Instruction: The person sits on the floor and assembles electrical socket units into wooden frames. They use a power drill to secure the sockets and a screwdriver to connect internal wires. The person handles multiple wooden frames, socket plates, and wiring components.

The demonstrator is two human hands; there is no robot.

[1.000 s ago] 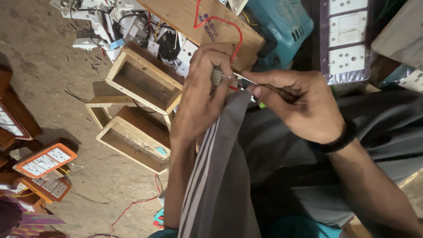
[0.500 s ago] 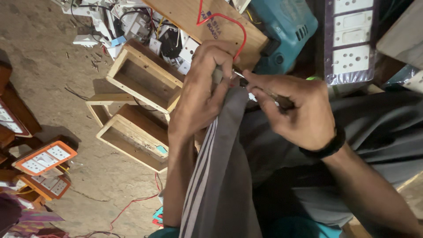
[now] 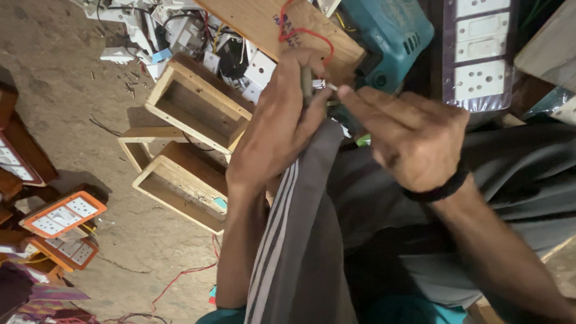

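left hand (image 3: 279, 129) closed around a thin dark rod-shaped tool (image 3: 306, 84) above the grey striped trouser knee (image 3: 312, 180), right hand (image 3: 414, 138) pinching its small silvery tip (image 3: 321, 84), open wooden boxes (image 3: 195, 108) on the dirt floor (image 3: 72, 90) beside.

Both forearms are left bare. A black wristband (image 3: 441, 191) is worn at the right hand (image 3: 414, 135), and grey trousers (image 3: 312, 240) with pale side stripes are worn.
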